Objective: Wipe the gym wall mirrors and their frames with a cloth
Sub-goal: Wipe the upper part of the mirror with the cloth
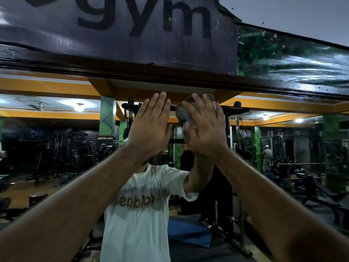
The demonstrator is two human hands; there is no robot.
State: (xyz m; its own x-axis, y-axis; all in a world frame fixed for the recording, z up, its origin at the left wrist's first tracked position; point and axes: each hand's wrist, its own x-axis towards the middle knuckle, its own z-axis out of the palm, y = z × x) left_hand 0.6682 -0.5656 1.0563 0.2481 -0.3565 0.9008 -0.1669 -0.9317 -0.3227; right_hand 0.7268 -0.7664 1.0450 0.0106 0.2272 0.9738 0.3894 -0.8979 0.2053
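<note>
Head view: wiping upper mirror [56, 148], just under dark frame [132, 72]. Right hand [204, 129] flat, fingers straight, pressing cloth [186, 110] to glass; left hand [149, 127] spread flat beside it, holding nothing. Next, likely — sweep cloth along frame edge. Glass reflects dim gym — machines, ceiling lamps.

Mirror [56, 148]: smooth, glossy glass, reflective throughout. Frame [132, 71] along top edge of mirror: dark wood, moulded, glossy varnish. Cloth [186, 112] against mirror just below frame: soft, matt, mottled grey fabric. Wall [132, 35] above frame: dark matt paint, streaked.
</note>
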